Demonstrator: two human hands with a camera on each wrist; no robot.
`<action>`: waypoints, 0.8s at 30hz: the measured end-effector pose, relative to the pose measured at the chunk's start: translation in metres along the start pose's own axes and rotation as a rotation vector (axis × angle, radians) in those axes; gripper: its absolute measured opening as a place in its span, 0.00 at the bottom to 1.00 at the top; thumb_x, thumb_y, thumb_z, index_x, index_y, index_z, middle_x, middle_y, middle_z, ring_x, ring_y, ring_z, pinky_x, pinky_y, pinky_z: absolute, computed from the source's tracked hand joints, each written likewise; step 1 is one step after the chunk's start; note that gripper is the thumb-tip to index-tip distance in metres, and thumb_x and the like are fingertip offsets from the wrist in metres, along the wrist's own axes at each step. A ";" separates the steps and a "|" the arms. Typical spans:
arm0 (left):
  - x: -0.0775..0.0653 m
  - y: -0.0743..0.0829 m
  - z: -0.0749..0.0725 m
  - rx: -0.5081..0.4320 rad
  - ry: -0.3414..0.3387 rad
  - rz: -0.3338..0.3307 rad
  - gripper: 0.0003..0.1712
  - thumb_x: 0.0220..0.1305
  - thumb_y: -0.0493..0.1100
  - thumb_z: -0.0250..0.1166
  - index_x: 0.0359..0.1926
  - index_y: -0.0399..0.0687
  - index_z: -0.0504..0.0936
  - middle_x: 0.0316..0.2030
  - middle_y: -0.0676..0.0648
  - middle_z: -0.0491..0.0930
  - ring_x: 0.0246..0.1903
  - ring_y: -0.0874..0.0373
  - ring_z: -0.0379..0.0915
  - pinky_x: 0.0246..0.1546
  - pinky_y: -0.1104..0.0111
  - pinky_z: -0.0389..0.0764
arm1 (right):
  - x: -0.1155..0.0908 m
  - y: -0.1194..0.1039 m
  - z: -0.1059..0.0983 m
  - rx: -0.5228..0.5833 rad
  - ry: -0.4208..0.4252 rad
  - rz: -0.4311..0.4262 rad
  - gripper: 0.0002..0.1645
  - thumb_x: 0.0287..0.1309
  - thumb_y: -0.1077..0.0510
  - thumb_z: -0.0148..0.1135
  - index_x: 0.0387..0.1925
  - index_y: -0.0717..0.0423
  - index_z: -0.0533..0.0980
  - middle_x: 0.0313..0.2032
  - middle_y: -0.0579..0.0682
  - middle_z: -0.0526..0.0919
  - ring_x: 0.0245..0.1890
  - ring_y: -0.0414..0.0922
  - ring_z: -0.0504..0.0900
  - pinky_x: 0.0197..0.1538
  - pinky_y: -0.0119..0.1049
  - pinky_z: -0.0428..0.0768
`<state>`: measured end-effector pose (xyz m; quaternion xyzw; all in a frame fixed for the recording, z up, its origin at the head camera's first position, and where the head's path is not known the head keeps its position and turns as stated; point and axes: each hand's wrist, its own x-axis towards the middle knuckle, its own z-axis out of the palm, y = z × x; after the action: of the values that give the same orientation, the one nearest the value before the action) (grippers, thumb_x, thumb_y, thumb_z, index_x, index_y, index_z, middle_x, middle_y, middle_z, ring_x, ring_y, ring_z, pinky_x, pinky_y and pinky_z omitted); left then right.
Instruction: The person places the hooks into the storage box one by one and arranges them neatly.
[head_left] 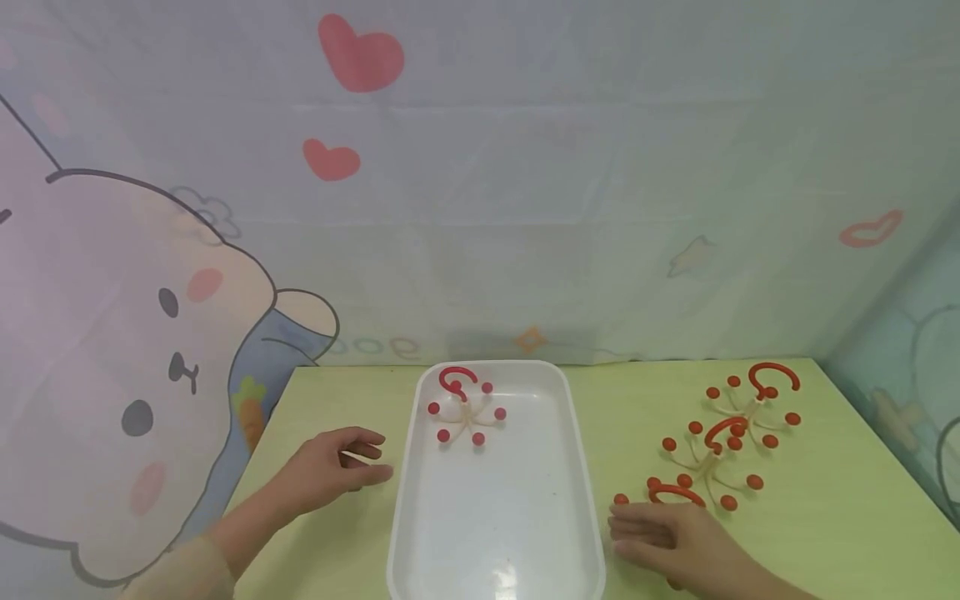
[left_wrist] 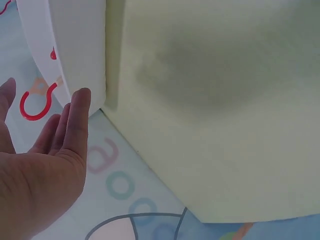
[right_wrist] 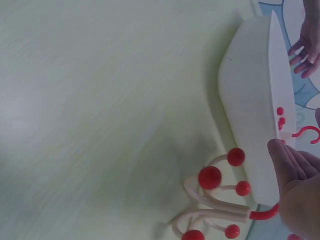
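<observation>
Just right of the white tray, right hand poised over the nearest hanger; fingers together, loosely bent, no grip seen. Contact with hanger: cannot tell. Left hand beyond the tray's left wall, unladen, fingers relaxed and parted from thumb.

Nearest hanger lies on the yellow-green table, partly covered by the right hand in the head view. Build: red hook, pale stem, curved prongs tipped with red balls. Looks like plastic; probably light, fairly stiff, prongs a little springy. Smooth balls likely slip and roll under a fingertip.

Best hold, I judge: thumb and finger pinching the stem, where the prongs gather. Lifting by one prong would probably swing it round and strain the thin part. Hook a fair second choice.

Farther out: middle hanger and far hanger, close together, prongs liable to snag. One more, the tray hanger, lies inside at the far end. Printed cloth behind.
</observation>
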<state>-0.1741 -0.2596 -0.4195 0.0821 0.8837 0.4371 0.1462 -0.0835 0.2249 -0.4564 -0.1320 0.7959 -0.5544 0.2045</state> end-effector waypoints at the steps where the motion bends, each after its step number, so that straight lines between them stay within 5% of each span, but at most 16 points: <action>1: -0.001 -0.002 0.002 -0.034 -0.013 -0.012 0.33 0.65 0.51 0.78 0.65 0.39 0.81 0.55 0.42 0.86 0.48 0.53 0.86 0.46 0.58 0.91 | -0.001 -0.002 -0.001 0.005 -0.005 -0.019 0.34 0.72 0.53 0.70 0.69 0.73 0.74 0.59 0.62 0.86 0.55 0.33 0.87 0.53 0.25 0.86; 6: -0.009 -0.008 0.010 -0.171 -0.070 -0.081 0.34 0.68 0.47 0.76 0.67 0.32 0.77 0.54 0.40 0.85 0.49 0.48 0.86 0.48 0.54 0.92 | -0.005 -0.014 -0.006 0.002 -0.034 -0.082 0.34 0.73 0.55 0.69 0.70 0.72 0.73 0.63 0.66 0.83 0.59 0.34 0.85 0.55 0.25 0.85; 12: -0.015 -0.014 0.023 -0.280 -0.095 -0.143 0.35 0.69 0.46 0.75 0.67 0.30 0.75 0.49 0.42 0.85 0.47 0.46 0.85 0.48 0.51 0.92 | -0.006 -0.036 -0.012 -0.065 -0.034 -0.142 0.31 0.71 0.54 0.71 0.70 0.62 0.76 0.64 0.60 0.84 0.59 0.33 0.85 0.55 0.28 0.87; 18: -0.020 -0.016 0.036 -0.356 -0.105 -0.215 0.36 0.68 0.46 0.76 0.67 0.28 0.75 0.48 0.42 0.86 0.49 0.46 0.87 0.47 0.50 0.92 | -0.004 -0.054 -0.018 -0.191 0.046 -0.282 0.29 0.69 0.53 0.73 0.67 0.59 0.79 0.61 0.52 0.87 0.57 0.36 0.86 0.55 0.31 0.87; 24: -0.024 -0.016 0.045 -0.377 -0.112 -0.300 0.33 0.68 0.47 0.76 0.65 0.30 0.78 0.47 0.42 0.89 0.48 0.47 0.88 0.46 0.51 0.92 | -0.003 -0.067 -0.030 -0.311 0.138 -0.309 0.28 0.68 0.50 0.75 0.65 0.50 0.81 0.60 0.44 0.87 0.57 0.34 0.86 0.56 0.32 0.87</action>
<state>-0.1365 -0.2423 -0.4540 -0.0546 0.7793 0.5624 0.2710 -0.0965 0.2273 -0.3840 -0.2442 0.8540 -0.4576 0.0396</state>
